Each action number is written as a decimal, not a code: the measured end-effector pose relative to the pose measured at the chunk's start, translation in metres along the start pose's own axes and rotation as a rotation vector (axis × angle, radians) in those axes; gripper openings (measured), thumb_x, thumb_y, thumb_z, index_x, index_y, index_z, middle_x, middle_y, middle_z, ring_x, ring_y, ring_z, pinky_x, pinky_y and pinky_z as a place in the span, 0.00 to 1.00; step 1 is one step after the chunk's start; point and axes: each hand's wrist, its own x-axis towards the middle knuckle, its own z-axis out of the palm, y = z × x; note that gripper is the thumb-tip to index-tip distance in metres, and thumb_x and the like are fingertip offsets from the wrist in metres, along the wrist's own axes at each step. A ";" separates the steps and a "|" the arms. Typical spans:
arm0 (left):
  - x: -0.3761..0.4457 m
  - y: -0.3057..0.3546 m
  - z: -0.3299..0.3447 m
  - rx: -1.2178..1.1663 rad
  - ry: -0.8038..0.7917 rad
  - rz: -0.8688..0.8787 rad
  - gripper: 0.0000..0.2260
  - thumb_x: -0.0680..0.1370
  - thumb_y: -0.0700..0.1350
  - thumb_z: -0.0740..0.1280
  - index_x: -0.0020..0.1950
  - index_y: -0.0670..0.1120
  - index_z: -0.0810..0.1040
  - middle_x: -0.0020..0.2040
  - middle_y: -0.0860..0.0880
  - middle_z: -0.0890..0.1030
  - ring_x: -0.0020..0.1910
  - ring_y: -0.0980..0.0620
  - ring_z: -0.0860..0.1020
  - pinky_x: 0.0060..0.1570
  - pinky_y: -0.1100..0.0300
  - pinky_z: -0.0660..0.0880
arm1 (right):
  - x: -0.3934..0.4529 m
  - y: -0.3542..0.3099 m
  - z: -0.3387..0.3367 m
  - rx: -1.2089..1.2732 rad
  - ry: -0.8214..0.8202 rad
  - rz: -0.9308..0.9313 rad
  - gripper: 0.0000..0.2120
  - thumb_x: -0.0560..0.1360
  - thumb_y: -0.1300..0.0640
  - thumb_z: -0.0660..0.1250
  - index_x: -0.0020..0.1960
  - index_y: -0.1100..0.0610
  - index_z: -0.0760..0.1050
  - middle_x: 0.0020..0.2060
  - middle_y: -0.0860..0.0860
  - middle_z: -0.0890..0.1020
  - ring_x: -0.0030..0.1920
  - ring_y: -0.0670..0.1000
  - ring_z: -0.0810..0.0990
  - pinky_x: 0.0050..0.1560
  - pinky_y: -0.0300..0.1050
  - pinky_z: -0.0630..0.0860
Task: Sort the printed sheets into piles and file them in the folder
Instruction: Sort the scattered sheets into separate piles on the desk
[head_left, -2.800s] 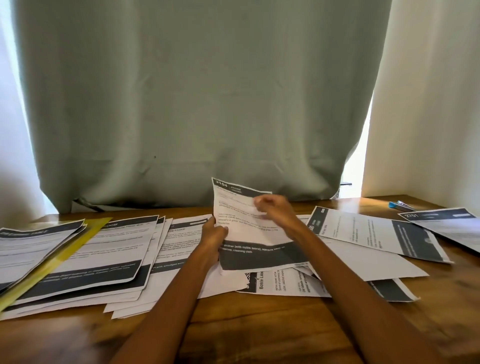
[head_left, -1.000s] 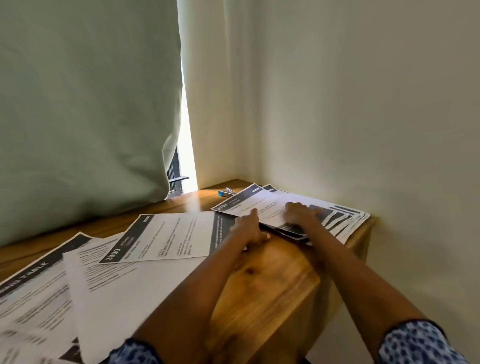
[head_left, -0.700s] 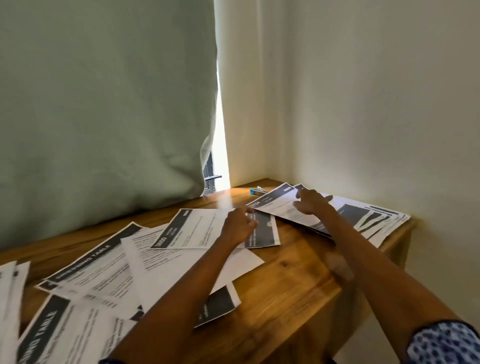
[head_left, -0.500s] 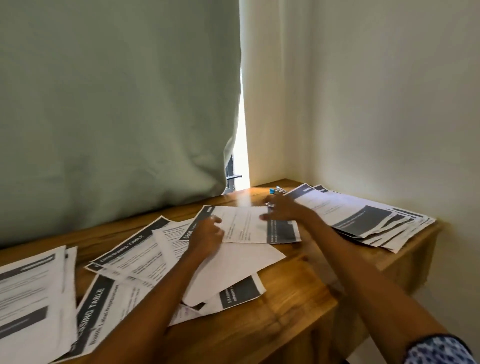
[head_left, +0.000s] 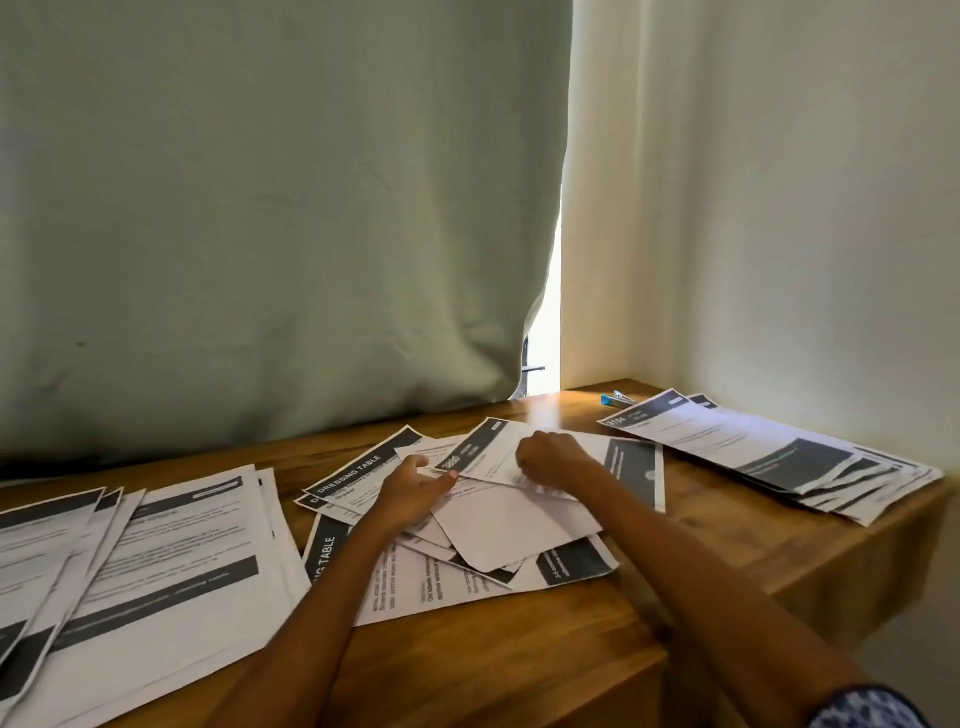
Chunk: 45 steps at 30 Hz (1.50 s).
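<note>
Printed sheets with dark header bands lie in three groups on the wooden table (head_left: 519, 654). A loose heap (head_left: 483, 566) sits in the middle. On top of it lies a sheet headed "3800" (head_left: 493, 447). My left hand (head_left: 410, 491) pinches that sheet's near left edge. My right hand (head_left: 553, 460) grips the same sheet at its middle, fingers curled. A sorted pile (head_left: 779, 457) lies at the right end of the table. Another pile (head_left: 145, 566) spreads at the left. No folder is in view.
A grey-green curtain (head_left: 280, 218) hangs behind the table, with a bright gap beside a pale curtain (head_left: 602, 208). A wall (head_left: 831, 208) closes the right side. A small blue object (head_left: 615, 399) lies at the back right corner. The table's right edge drops off beyond the sorted pile.
My view swung back left from the right pile. Both hands left that pile, moved to the middle heap and took hold of the "3800" sheet.
</note>
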 end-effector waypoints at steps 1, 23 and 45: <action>0.002 -0.002 -0.002 -0.054 -0.021 -0.017 0.29 0.75 0.58 0.65 0.72 0.47 0.63 0.67 0.45 0.71 0.53 0.50 0.75 0.47 0.57 0.76 | 0.002 -0.010 -0.002 0.036 0.011 -0.002 0.13 0.80 0.59 0.57 0.59 0.62 0.75 0.57 0.57 0.79 0.53 0.55 0.78 0.53 0.45 0.72; 0.001 -0.021 -0.015 -0.177 0.219 0.034 0.20 0.74 0.34 0.69 0.65 0.42 0.72 0.62 0.44 0.77 0.59 0.47 0.76 0.52 0.59 0.76 | 0.018 -0.026 -0.024 0.777 -0.090 0.085 0.14 0.75 0.65 0.66 0.61 0.64 0.74 0.53 0.60 0.77 0.47 0.53 0.77 0.41 0.36 0.75; 0.004 -0.040 -0.064 -0.556 0.583 0.099 0.13 0.73 0.26 0.65 0.49 0.42 0.76 0.52 0.46 0.77 0.51 0.48 0.77 0.47 0.53 0.78 | 0.029 -0.037 0.019 1.456 0.258 0.306 0.11 0.76 0.60 0.67 0.56 0.62 0.74 0.56 0.56 0.80 0.51 0.56 0.80 0.53 0.50 0.77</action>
